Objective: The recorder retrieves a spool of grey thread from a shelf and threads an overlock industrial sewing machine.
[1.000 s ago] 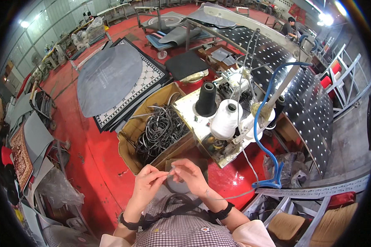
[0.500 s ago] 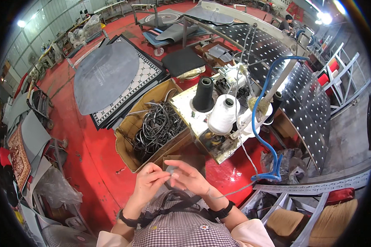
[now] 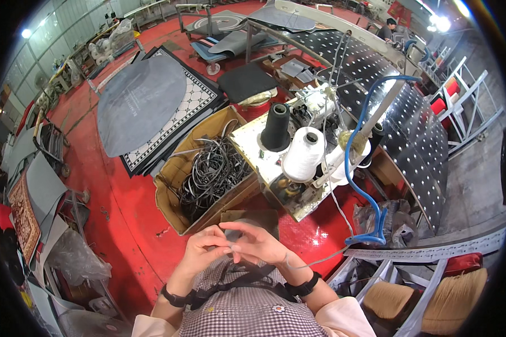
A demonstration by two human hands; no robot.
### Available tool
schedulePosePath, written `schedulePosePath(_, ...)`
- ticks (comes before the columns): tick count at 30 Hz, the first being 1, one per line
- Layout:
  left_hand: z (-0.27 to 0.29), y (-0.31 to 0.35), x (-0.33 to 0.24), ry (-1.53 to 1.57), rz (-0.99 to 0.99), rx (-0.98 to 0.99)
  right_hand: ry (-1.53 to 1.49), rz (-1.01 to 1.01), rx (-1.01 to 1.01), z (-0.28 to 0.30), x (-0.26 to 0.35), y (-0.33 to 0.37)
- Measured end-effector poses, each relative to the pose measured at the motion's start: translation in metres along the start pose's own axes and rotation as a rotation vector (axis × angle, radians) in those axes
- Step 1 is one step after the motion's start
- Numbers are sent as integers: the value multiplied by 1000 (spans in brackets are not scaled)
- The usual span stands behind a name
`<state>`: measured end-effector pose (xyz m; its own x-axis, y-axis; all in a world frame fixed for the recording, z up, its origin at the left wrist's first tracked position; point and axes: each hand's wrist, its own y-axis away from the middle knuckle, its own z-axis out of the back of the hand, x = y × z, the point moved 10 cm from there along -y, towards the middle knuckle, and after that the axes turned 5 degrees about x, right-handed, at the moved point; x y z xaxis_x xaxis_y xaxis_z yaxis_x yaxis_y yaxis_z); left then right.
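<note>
Left hand (image 3: 205, 248): narrowed to a thumb-and-forefinger pinch, apparently on a small grey piece (image 3: 231, 246) too slight to identify.
Right hand (image 3: 258, 242): fingertips meet the left's, forefinger extended above; whether it also grips the piece cannot be told.
Small grey piece: between the two sets of fingertips, in front of the checked apron (image 3: 236, 317).
Grey thread (image 3: 320, 260): runs from the right wrist toward the lower bend of the blue tube (image 3: 348, 163); whether it joins the piece cannot be seen.
Fingertip work: the step in hand looks like fine two-handed handling of the piece; the next move seems to call for a light, steady pinch and slack in the thread.
Cardboard box (image 3: 230, 205): its near wall lies beyond the hands, with tangled strips (image 3: 211, 171) inside.
Cream worktop (image 3: 252, 140): its near corner juts ahead and right, carrying a black cone (image 3: 276, 129) and a white cone (image 3: 305, 157).
Red floor (image 3: 129, 224): shows bare to the left, where the left elbow appears to have more room; on the right, thread and tube narrow the room.
</note>
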<state>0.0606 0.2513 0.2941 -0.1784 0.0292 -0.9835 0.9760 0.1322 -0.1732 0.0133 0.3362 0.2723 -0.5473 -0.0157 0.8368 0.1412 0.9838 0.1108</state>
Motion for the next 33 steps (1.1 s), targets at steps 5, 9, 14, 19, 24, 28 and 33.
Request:
schedulePosePath(5, 7, 2, 14, 105, 41, -120, -47, -44, -101, 11, -12, -5)
schedulePosePath(9, 19, 5, 35, 294, 104, -264, -253, 56, -160, 19, -12, -1)
schedulePosePath(14, 26, 9, 56, 621, 157, -361, 392, 42, -333, 26, -10, 1)
schedulePosePath(19, 29, 15, 70, 713, 217, -430, 1030, 269, -363, 8, 17, 4)
schedulePosePath(24, 24, 13, 73, 711, 249, -376, 1207, 276, -351, 1, 10, 2)
schedulePosePath(28, 23, 13, 74, 642, 317, -358, 1309, 392, -306, -17, 9, 3)
schedulePosePath(33, 26, 13, 70, 298, 400, -314, 1404, 380, -203, -43, 15, 0)
